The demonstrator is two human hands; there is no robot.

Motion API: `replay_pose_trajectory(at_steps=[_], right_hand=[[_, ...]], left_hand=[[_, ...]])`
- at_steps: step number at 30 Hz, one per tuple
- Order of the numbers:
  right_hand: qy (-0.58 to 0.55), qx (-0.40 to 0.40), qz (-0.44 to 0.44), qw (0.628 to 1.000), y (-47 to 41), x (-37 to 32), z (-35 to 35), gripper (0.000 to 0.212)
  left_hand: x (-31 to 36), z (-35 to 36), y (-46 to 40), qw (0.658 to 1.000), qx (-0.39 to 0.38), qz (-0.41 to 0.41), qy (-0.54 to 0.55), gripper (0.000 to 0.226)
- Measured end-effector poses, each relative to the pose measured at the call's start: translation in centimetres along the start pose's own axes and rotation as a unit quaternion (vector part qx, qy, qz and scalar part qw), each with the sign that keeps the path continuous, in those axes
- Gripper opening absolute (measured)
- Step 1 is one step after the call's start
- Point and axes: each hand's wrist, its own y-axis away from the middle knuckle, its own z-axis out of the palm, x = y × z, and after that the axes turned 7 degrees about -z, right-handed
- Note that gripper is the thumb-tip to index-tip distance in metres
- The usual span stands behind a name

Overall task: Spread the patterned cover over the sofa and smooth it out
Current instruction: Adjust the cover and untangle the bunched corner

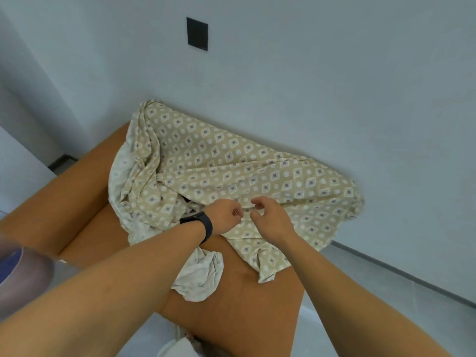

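— Patterned cover (pixel 231 161), beige cloth with white diamonds and small grey squares: where does it lie?

— It lies bunched on the orange-brown sofa (pixel 244 300). The larger part is draped over the backrest against the pale grey wall (pixel 334 86), and it hangs down to the seat. It is full of folds. On the left side and at the front the pale underside is turned up, and one pale corner lies crumpled on the seat, near the left forearm.

— What do the hands do?

— Both hands are at the middle of the cloth, close to each other. The left hand (pixel 226 215), with a black watch (pixel 203 225) on the wrist, has its fingers curled and pinches a fold of the cover. The right hand (pixel 270 220) has its fingers bent over the same fold; the fingertips seem to pinch the cloth, but this is small and not fully clear.

— How much of the sofa is bare?

— The left armrest and most of the front of the seat are uncovered.

— Anything else?

— A black square plate (pixel 197 34) is on the wall above the sofa. At the left edge there is a blurred purple and transparent object (pixel 15 274); I cannot tell what it is.
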Motion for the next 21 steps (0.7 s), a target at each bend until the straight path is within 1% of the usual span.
replay_pose_trajectory(at_steps=[4, 8, 12, 16, 19, 21], right_hand=[[-0.016, -0.015, -0.011, 1.0, 1.0, -0.6, 1.2, 0.04], [-0.035, -0.046, -0.034, 0.998, 2.8, -2.6, 3.3, 0.036], [-0.036, -0.055, -0.053, 0.996, 3.6, -4.9, 4.6, 0.032], [-0.033, -0.063, -0.041, 0.997, 3.5, -7.7, 6.9, 0.028], [-0.017, -0.07, -0.041, 0.997, 2.2, -10.7, 10.5, 0.029], [-0.017, -0.069, -0.039, 0.997, 0.9, -13.3, 13.5, 0.028]], left_hand=[[-0.1, 0.8, 3.2, 0.995, 0.01, 0.009, -0.1, 0.023], [-3.1, 0.8, 6.5, 0.99, 0.025, -0.026, -0.136, 0.022], [-6.5, -0.8, 8.0, 0.99, 0.042, -0.063, -0.119, 0.021], [-9.7, -3.0, 8.7, 0.991, 0.05, -0.077, -0.094, 0.02], [-13.6, -4.5, 8.7, 0.992, 0.055, -0.077, -0.083, 0.023], [-16.6, -5.9, 9.1, 0.994, 0.048, -0.091, -0.029, 0.028]])
